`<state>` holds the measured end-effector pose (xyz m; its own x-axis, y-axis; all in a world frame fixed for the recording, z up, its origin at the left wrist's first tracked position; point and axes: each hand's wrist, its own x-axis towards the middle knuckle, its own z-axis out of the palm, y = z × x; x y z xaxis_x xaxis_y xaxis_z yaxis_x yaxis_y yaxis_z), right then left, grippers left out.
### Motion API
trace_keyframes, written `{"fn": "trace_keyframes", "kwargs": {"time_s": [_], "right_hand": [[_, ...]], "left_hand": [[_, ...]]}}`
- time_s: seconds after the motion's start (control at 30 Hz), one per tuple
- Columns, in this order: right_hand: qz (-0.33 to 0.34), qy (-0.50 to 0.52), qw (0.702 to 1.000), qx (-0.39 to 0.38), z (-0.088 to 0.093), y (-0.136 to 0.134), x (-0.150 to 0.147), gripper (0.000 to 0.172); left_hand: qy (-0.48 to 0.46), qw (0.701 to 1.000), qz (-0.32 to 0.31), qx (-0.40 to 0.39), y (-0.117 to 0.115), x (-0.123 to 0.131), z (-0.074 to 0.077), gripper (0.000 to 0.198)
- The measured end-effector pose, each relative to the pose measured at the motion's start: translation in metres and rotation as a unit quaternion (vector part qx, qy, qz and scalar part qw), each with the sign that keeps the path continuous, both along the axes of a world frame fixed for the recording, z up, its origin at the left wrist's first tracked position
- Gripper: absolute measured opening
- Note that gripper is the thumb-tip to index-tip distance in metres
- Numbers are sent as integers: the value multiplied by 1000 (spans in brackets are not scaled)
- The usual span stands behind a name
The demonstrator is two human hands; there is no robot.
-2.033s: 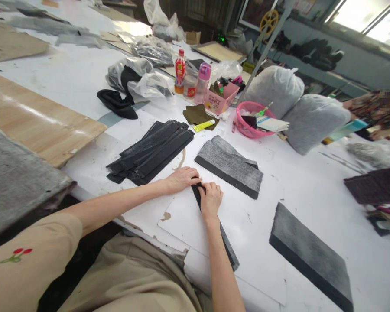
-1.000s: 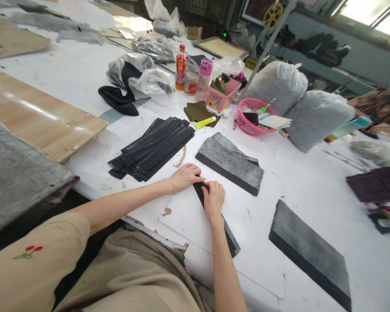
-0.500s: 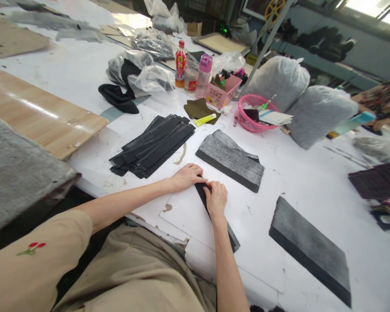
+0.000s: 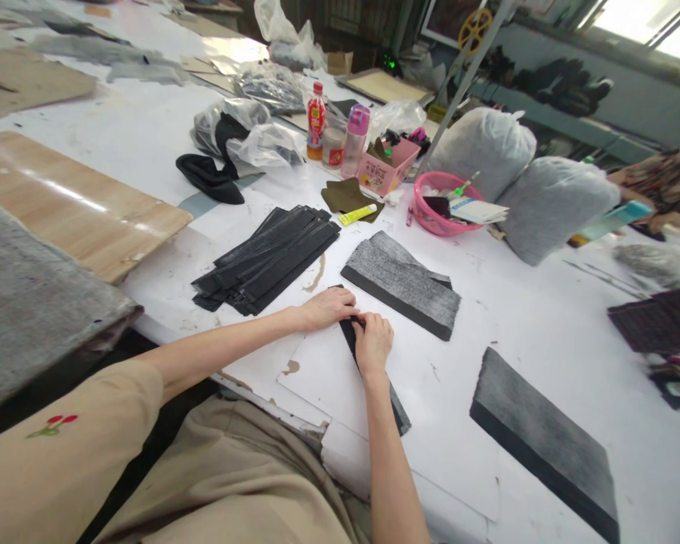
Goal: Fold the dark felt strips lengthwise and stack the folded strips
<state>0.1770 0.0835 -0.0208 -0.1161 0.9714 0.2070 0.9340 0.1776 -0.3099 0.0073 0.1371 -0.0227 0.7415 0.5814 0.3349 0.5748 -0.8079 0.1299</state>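
Note:
A narrow black fabric strip (image 4: 348,332) lies slantwise on the white table in front of me. Near its far end my left hand (image 4: 329,308) presses down, fingers closed on the strip. Right beside it my right hand (image 4: 374,344) pinches the strip's edge between thumb and fingers. My right hand and forearm cover part of the strip; its near end (image 4: 400,415) shows beyond the wrist. Just past my hands are grey fabric pieces with a black edge (image 4: 405,283). Another grey piece with a black edge (image 4: 544,438) lies to the right.
Left of my hands is a pile of black strips (image 4: 269,257). Farther back stand a pink basin (image 4: 442,223), a pink box (image 4: 385,170), bottles (image 4: 316,125) and stuffed white bags (image 4: 481,147). A wooden board (image 4: 79,200) lies left. Another person's arm (image 4: 651,181) shows at far right.
Both hands stay on the strip, and their fingers have shifted slightly along it. More of the strip's far end shows past my left hand. The camera view has moved a little.

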Motion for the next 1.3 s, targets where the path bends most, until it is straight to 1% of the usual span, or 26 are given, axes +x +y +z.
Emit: {"fn": "trace_keyframes", "kwargs": {"time_s": [0.13, 0.27, 0.33, 0.4, 0.47, 0.53, 0.6, 0.7, 0.9, 1.0, 1.1, 1.3], "right_hand": [[-2, 6, 1000, -1, 3, -4, 3, 3], [3, 17, 1000, -12, 4, -11, 9, 2], [5, 18, 1000, -11, 4, -15, 12, 2], [2, 16, 1000, -8, 4, -19, 13, 2], [-4, 10, 1000, -7, 4, -20, 12, 3], [-8, 4, 1000, -8, 5, -20, 11, 3], [-10, 0, 1000, -10, 5, -19, 10, 2], [-7, 6, 1000, -13, 6, -20, 12, 1], [6, 14, 1000, -4, 5, -32, 21, 2], [-1, 9, 1000, -1, 4, -35, 21, 2], [-11, 9, 1000, 0, 2, -32, 17, 4], [-30, -1, 1000, 0, -1, -19, 7, 4]], "left_hand": [[12, 1000, 25, 12, -6, 3, -4, 17], [28, 999, 39, 12, -10, 2, -3, 16], [35, 998, 38, 22, -11, 2, -2, 19], [44, 998, 27, 35, -12, 2, -1, 21], [44, 998, 4, 36, -12, 3, 0, 21], [32, 999, -24, 16, -13, 6, 1, 21], [19, 999, -38, -10, -13, 8, 1, 20], [8, 999, -33, -23, -15, 10, 0, 19], [9, 999, -37, 20, -20, 9, -3, 24], [2, 999, -43, 19, -21, 6, -4, 26], [1, 999, -52, 12, -18, 3, -4, 26], [8, 997, -67, 26, -7, 2, 1, 23]]}}
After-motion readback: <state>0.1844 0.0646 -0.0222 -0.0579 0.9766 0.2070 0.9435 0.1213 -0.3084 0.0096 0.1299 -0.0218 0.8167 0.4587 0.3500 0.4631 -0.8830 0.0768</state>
